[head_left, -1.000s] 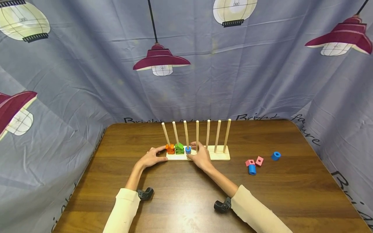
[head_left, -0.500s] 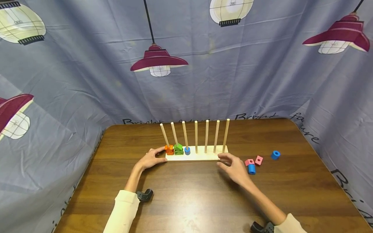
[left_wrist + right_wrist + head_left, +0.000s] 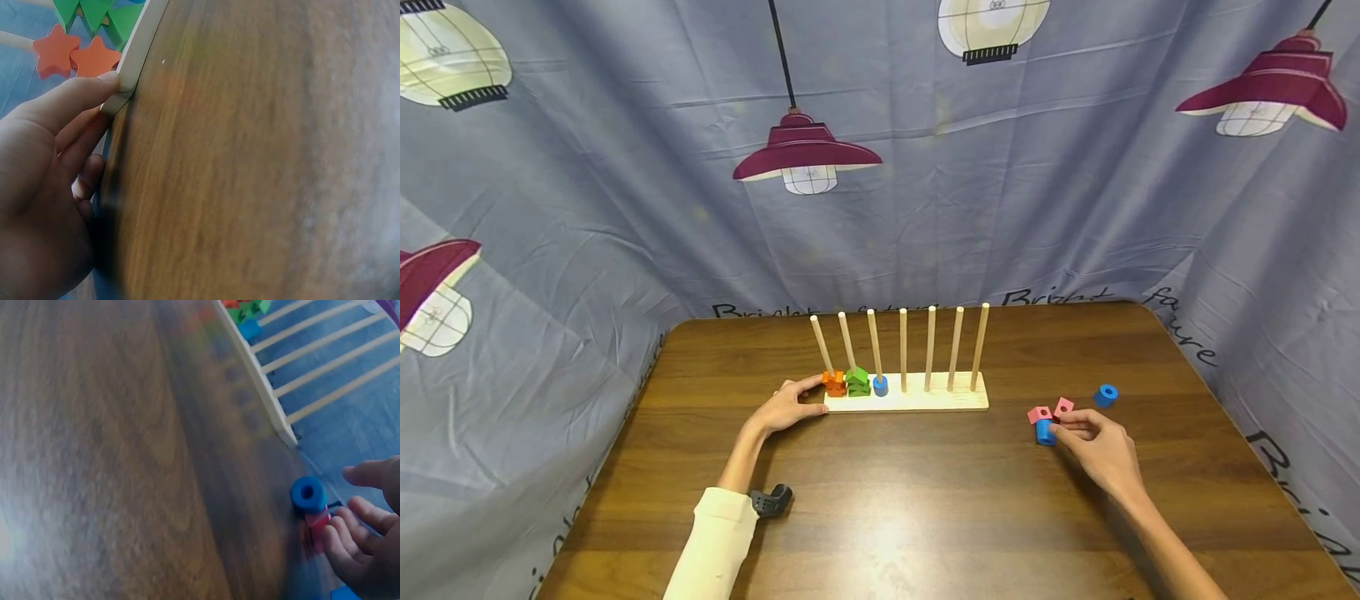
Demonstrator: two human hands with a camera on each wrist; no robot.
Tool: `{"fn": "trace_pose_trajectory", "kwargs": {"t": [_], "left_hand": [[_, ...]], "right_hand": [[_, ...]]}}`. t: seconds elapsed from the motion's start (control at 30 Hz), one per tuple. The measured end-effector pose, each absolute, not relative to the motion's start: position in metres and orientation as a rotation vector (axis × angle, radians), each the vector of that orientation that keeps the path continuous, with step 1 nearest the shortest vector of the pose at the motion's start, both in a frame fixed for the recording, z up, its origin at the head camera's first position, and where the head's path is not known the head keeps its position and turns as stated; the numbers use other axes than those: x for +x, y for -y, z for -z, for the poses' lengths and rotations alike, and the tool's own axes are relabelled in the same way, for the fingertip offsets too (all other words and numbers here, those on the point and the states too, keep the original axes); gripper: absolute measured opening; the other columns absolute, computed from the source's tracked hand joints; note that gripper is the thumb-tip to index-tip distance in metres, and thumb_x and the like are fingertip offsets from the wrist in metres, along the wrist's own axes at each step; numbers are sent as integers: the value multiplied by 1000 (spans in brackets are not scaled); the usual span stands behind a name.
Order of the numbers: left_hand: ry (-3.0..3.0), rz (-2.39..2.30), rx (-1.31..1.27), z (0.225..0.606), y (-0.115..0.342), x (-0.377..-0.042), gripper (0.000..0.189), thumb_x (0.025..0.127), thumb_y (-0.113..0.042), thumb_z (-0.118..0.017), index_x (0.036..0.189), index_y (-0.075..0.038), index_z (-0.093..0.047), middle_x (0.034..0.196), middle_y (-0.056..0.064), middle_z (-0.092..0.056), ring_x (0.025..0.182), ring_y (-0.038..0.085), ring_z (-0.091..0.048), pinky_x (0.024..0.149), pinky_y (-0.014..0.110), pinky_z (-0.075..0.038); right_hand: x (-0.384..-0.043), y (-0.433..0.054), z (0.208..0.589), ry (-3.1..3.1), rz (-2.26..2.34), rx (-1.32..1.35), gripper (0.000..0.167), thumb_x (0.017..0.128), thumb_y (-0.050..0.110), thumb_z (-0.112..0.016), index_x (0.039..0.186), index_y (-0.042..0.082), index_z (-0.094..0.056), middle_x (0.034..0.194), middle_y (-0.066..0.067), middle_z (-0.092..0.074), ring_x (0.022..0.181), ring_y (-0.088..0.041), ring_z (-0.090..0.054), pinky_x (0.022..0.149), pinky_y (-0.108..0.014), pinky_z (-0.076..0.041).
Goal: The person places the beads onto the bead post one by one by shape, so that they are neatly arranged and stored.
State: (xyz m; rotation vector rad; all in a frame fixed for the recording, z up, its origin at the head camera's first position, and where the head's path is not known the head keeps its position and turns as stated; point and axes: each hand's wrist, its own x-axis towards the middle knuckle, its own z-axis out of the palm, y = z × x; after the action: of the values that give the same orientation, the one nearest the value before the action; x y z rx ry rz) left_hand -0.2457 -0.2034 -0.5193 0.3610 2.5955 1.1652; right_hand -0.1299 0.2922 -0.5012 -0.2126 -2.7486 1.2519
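My left hand [image 3: 777, 412] grips the left end of a pale wooden peg board [image 3: 936, 402], thumb at its front corner and index finger farther back. In the left wrist view, the thumb [image 3: 69, 100] lies on the board's edge beside orange star beads [image 3: 94, 59]. Green notched, tree-like beads [image 3: 858, 383] sit on the second peg, a blue cylinder bead [image 3: 880, 387] on the third. To the right, my right hand [image 3: 1103, 454] reaches over a loose blue cylinder bead [image 3: 1043, 432]; its thumb and fingers stand apart around it in the right wrist view.
Two pink block beads [image 3: 1039, 415] lie just behind the loose blue bead. Farther right stands another blue cylinder bead [image 3: 1106, 396]. Several tall bare pegs [image 3: 930, 350] rise from the board's right part. A grey curtain [image 3: 910, 225] hangs behind the brown table [image 3: 887, 475].
My right hand has left the blue bead on the third peg and moved right, past the board's end, to the loose beads. The left hand stays at the board's left end.
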Motion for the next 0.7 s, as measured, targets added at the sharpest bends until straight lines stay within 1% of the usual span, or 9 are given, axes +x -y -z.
{"fn": "trace_pose_trajectory", "kwargs": {"t": [0.13,0.2,0.3,0.37,0.53,0.7], "left_hand": [[-2598,-1151,365,519,203,-245,71,88,-31,-76,148,-6,-48,130,19,-53,113,30,-45,96,50,-37],[-2596,-1148,366,519,203,-245,71,88,-31,-76,148,-6,-48,131,20,-53,114,30,-45,97,50,-37],[-2595,-1150,378,519,202,-245,71,89,-31,-76,148,-5,-48,133,21,-52,116,32,-44,98,51,-36],[-2591,-1158,373,519,202,-246,70,88,-30,-76,148,-6,-48,134,20,-52,116,31,-44,98,51,-36],[-2589,-1165,358,518,202,-246,70,88,-30,-77,148,-6,-49,133,19,-53,115,30,-44,98,51,-36],[-2594,-1163,361,517,202,-245,70,88,-29,-77,148,-6,-49,132,20,-53,115,31,-44,98,51,-36]], "right_hand": [[-131,-296,505,2828,-1236,-244,51,89,47,-73,113,2,-69,98,-9,-74,88,-21,-69,71,-33,-51],[-132,-296,507,2857,-1222,-248,53,89,48,-73,112,0,-69,96,-9,-73,89,-25,-70,73,-37,-51],[-133,-296,507,2881,-1201,-241,53,90,47,-73,111,-2,-69,93,-9,-73,88,-29,-69,73,-41,-52],[-134,-295,507,2888,-1196,-228,53,90,45,-73,111,-3,-68,93,-10,-74,88,-30,-70,73,-42,-52],[-138,-295,509,2909,-1174,-205,52,90,43,-74,112,-4,-68,95,-15,-74,90,-35,-69,73,-45,-52],[-136,-295,508,2945,-1185,-180,51,92,39,-72,113,-7,-67,98,-19,-73,92,-40,-68,76,-51,-52]]}}
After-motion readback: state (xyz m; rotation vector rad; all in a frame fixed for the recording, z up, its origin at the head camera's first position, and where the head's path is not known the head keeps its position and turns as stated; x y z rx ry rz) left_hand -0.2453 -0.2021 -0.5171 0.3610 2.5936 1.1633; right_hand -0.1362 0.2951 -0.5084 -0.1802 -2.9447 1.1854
